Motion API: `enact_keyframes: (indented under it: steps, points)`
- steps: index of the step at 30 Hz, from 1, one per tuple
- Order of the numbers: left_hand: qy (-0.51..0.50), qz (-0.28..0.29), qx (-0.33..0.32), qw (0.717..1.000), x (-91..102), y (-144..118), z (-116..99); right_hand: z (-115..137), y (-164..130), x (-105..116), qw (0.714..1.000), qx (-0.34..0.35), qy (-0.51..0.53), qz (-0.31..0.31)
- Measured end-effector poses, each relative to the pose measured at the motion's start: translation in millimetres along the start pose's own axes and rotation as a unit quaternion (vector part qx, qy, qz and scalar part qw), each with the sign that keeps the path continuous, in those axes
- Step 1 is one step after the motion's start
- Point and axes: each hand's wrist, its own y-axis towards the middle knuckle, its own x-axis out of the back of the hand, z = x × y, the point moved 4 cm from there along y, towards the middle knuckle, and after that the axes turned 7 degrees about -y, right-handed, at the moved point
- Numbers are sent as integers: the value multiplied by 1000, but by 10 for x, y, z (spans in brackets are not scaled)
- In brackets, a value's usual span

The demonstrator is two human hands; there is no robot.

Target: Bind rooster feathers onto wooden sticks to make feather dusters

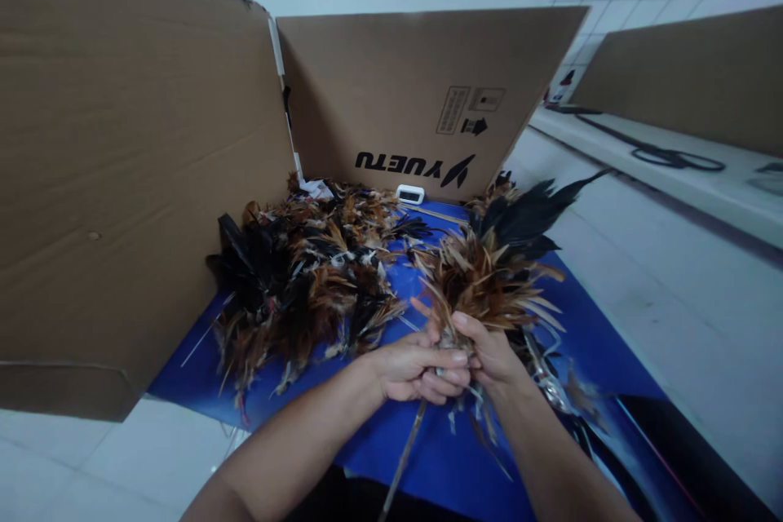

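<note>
Where both hands (pixel 441 363) meet, feather bunch (pixel 489 277) fans above

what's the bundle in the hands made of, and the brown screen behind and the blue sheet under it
The bundle looks like real feathers, brown, tan and black, with thin quills and frayed tips, gathered on a thin stick that both the left hand and right hand grip. The brown screen is corrugated cardboard, matte, with printed marks and fold creases. The blue sheet seems smooth plastic or coated cloth; its faint sheen leaves it open.
</note>
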Motion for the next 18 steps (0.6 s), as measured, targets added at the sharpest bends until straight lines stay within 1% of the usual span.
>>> enact_keyframes:
  steps: [3,5,7,12,14,16,18]
  points:
    - [12,-10,2,1000,9,7,3,17,17,-29,998,10,60,18]
    - [25,-21,4,999,27,14,2,25,27,-31,996,12,89,-1]
    - [35,-32,4,999,44,22,-4,11,38,-30,994,-4,106,-25]
    - [56,-72,-17,996,95,30,-42,-57,65,-21,990,-48,111,-72]
    - [61,-82,-32,994,115,29,-62,-58,75,-13,989,-57,111,-75]
    - [63,-90,-47,993,133,24,-83,-15,81,25,991,-48,102,-78]
    - [64,-106,-65,990,150,15,-106,63,72,108,994,-25,66,-87]
